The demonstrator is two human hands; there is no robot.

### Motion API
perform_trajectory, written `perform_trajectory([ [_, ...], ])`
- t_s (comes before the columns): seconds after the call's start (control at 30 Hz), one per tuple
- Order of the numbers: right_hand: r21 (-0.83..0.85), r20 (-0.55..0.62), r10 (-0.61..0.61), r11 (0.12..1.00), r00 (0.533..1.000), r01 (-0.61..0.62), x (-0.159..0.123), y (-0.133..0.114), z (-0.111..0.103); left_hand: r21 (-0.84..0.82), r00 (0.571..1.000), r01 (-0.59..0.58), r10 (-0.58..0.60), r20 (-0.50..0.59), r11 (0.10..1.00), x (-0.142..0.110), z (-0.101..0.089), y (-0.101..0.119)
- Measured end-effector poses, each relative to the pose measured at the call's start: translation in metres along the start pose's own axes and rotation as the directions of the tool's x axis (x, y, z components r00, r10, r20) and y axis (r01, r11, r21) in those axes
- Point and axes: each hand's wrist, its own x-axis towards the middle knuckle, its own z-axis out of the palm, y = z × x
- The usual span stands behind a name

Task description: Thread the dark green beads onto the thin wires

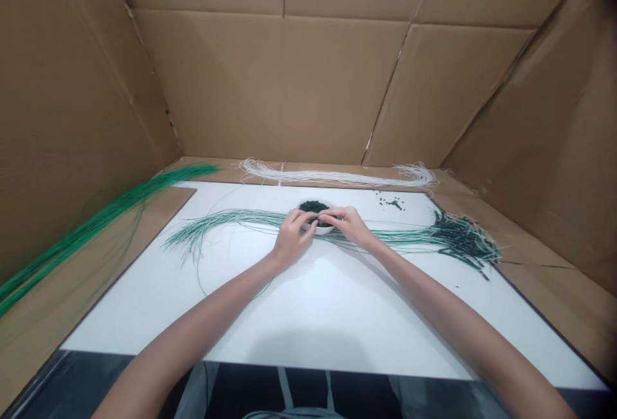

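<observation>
A small white bowl (324,231) full of dark green beads (313,206) stands near the back of the white board. Over its front rim my left hand (292,238) and my right hand (351,225) meet, thumbs and fingers pinched together. What sits between the fingertips is too small to make out. Behind and beneath my hands lies a bundle of green and white strings (400,237), running left and right of the bowl. Its right end carries a thick cluster of strung dark beads (463,237); its left end (193,229) fans out loose.
Loose dark beads (393,203) are scattered right of the bowl. A bundle of white strings (337,177) lies along the back edge of the white board (144,316). Long green strings (106,215) lie at the left. Cardboard walls (270,85) enclose the back and sides.
</observation>
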Motion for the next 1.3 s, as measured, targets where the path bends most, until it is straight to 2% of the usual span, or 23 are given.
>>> perform_trajectory([
  [0.23, 0.032, 0.002, 0.014, 0.999, 1.0, -0.014, 0.001, -0.0013, -0.0014, 0.007, 0.999, 0.041, -0.041, -0.036, 0.999, 0.0008, 0.0003, -0.0013],
  [0.63, 0.204, -0.058, 0.096, 0.975, 0.994, -0.083, 0.0016, 0.0012, -0.0015, 0.005, 0.996, 0.005, -0.004, -0.087, 1.0, 0.0014, -0.0011, 0.0],
  [1.3, 0.229, -0.035, 0.116, 0.968, 0.993, -0.105, 0.0014, -0.0008, -0.0009, 0.009, 0.995, -0.002, 0.003, -0.101, 1.0, 0.0017, 0.0001, -0.0023],
])
